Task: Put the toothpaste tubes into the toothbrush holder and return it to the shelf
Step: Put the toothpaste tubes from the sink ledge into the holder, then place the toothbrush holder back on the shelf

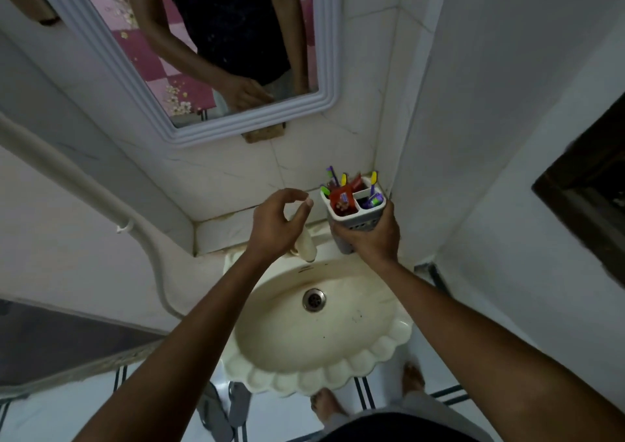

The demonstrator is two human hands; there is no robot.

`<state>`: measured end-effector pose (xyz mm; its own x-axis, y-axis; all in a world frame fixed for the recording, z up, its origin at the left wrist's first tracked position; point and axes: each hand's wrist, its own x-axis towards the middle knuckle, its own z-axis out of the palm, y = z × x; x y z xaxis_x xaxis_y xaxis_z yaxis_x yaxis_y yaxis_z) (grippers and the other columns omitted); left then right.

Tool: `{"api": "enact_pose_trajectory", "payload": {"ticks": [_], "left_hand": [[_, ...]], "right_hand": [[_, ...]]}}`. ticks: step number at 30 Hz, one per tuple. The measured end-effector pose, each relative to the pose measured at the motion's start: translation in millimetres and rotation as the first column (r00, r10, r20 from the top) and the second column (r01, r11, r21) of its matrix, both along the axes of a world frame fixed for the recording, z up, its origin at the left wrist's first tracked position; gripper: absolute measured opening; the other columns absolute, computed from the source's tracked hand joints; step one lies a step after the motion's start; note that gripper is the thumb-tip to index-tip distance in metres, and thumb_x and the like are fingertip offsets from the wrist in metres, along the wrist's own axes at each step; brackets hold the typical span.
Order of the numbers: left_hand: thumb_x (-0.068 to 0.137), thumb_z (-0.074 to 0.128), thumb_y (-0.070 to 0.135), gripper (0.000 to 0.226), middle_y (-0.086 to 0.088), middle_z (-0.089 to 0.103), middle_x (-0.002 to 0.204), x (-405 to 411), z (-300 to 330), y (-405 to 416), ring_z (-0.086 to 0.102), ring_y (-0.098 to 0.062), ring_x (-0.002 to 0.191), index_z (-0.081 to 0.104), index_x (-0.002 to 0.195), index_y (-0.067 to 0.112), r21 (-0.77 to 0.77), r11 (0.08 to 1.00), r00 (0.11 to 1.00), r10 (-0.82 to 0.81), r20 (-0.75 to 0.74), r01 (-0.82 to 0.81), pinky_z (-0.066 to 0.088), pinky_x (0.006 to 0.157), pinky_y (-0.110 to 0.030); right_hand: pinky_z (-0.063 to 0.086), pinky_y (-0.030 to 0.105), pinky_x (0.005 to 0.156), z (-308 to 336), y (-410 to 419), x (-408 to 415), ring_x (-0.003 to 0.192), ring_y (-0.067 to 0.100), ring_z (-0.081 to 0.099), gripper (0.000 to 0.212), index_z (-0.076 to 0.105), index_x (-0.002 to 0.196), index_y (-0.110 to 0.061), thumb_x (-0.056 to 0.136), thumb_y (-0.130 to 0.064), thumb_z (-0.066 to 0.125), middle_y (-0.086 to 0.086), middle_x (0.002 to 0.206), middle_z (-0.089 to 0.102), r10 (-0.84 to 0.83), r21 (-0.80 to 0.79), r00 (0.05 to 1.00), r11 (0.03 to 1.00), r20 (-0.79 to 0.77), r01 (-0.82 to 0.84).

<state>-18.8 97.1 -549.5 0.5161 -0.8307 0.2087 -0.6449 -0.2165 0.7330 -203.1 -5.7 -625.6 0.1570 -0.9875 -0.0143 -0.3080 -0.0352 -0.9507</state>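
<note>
My right hand [370,237] grips a white perforated toothbrush holder [353,220] from below, held upright above the sink's back right corner. Red toothpaste tubes [343,198] stand in its left compartment. A purple tube [374,200] and several coloured toothbrushes [373,178] fill the other compartments. My left hand [275,223] hovers a little to the left of the holder, fingers curled apart and holding nothing. The tiled shelf ledge [233,225] runs along the wall behind both hands.
A cream scalloped sink [338,336] lies below with its tap [306,243] under my left hand. A framed mirror [209,52] hangs above the ledge. White walls close in on the right, and a pipe [84,187] runs down the left.
</note>
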Motion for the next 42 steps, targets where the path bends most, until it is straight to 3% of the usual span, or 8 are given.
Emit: {"api": "enact_pose_trajectory", "payload": {"ticks": [4, 7, 11, 16, 25, 29, 33, 42], "left_hand": [[0.102, 0.071, 0.049, 0.033, 0.009, 0.077, 0.122, -10.3, 29.9, -2.1, 0.071, -0.01, 0.115, 0.078, 0.12, 0.022, -0.025, 0.999, 1.0, 0.024, 0.013, -0.023, 0.059, 0.102, -0.043], [0.102, 0.07, 0.05, 0.036, 0.009, 0.076, 0.125, -23.2, 60.0, -6.9, 0.068, -0.009, 0.117, 0.077, 0.124, 0.022, -0.082, 0.996, 0.997, 0.044, 0.058, -0.04, 0.058, 0.104, -0.042], [0.102, 0.07, 0.049, 0.038, 0.005, 0.077, 0.124, -39.2, 108.8, -18.1, 0.07, -0.012, 0.117, 0.077, 0.124, 0.019, -0.186, 0.981, 0.989, 0.085, 0.12, -0.062, 0.058, 0.104, -0.043], [0.102, 0.069, 0.052, 0.042, 0.003, 0.075, 0.125, -64.8, 181.0, -32.4, 0.068, -0.01, 0.114, 0.074, 0.127, 0.018, -0.302, 0.95, 0.97, 0.138, 0.2, -0.073, 0.054, 0.093, -0.028], [0.103, 0.069, 0.046, 0.041, -0.002, 0.071, 0.133, -95.4, 338.1, -42.3, 0.067, -0.015, 0.122, 0.071, 0.132, 0.018, -0.521, 0.853, 0.931, 0.189, 0.314, 0.002, 0.057, 0.1, -0.033], [0.103, 0.07, 0.046, 0.043, 0.012, 0.067, 0.124, -97.5, 410.0, -46.2, 0.066, 0.015, 0.104, 0.069, 0.136, 0.018, -0.608, 0.792, 0.906, 0.218, 0.363, 0.053, 0.057, 0.08, -0.01], [0.102, 0.069, 0.052, 0.045, 0.01, 0.07, 0.134, -95.7, 467.3, -54.5, 0.066, -0.008, 0.124, 0.07, 0.136, 0.022, -0.659, 0.746, 0.849, 0.283, 0.446, 0.097, 0.056, 0.101, -0.035], [0.103, 0.067, 0.05, 0.044, 0.003, 0.073, 0.138, -68.7, 569.4, -86.1, 0.066, -0.02, 0.132, 0.071, 0.135, 0.021, -0.704, 0.699, 0.69, 0.45, 0.568, 0.123, 0.05, 0.113, -0.048]], "right_hand": [[0.054, 0.007, 0.09, 40.1, -14.2, -9.6, 0.121, 0.004, 0.069, 0.119, 0.054, 0.153, -0.03, 0.052, -0.065, 0.106, -0.015, 0.141, 0.07, -0.014, -0.088, 0.997, 0.996, 0.081, 0.021], [0.047, -0.002, 0.081, 82.7, -26.8, -18.1, 0.11, -0.016, 0.066, 0.118, 0.056, 0.149, -0.033, 0.049, -0.075, 0.103, -0.027, 0.129, 0.069, 0.004, -0.162, 0.989, 0.987, 0.145, 0.02], [0.055, 0.012, 0.088, 152.8, -37.9, -36.6, 0.111, -0.012, 0.067, 0.127, 0.056, 0.149, -0.033, 0.042, -0.093, 0.09, -0.021, 0.131, 0.07, 0.054, -0.265, 0.977, 0.964, 0.206, 0.003], [0.063, 0.031, 0.096, 246.1, -54.6, -69.5, 0.12, 0.009, 0.072, 0.115, 0.058, 0.148, -0.031, 0.051, -0.076, 0.1, -0.014, 0.136, 0.072, 0.119, -0.396, 0.957, 0.918, 0.264, -0.005], [0.064, 0.032, 0.096, 412.4, -65.3, -114.9, 0.118, 0.009, 0.072, 0.113, 0.06, 0.143, -0.03, 0.048, -0.077, 0.097, -0.013, 0.132, 0.071, 0.215, -0.526, 0.879, 0.849, 0.425, 0.046], [0.065, 0.034, 0.098, 483.3, -62.7, -118.6, 0.12, 0.013, 0.071, 0.118, 0.057, 0.144, -0.03, 0.044, -0.08, 0.094, -0.011, 0.134, 0.069, 0.263, -0.584, 0.85, 0.809, 0.456, 0.064], [0.065, 0.039, 0.098, 542.7, -62.8, -113.2, 0.118, 0.015, 0.072, 0.12, 0.06, 0.141, -0.027, 0.039, -0.081, 0.093, -0.009, 0.132, 0.071, 0.267, -0.613, 0.832, 0.782, 0.487, 0.108], [0.062, 0.048, 0.101, 662.4, -69.9, -75.9, 0.126, 0.024, 0.067, 0.125, 0.056, 0.14, -0.028, 0.034, -0.087, 0.09, -0.008, 0.132, 0.068, 0.243, -0.651, 0.829, 0.738, 0.503, 0.178]]}}
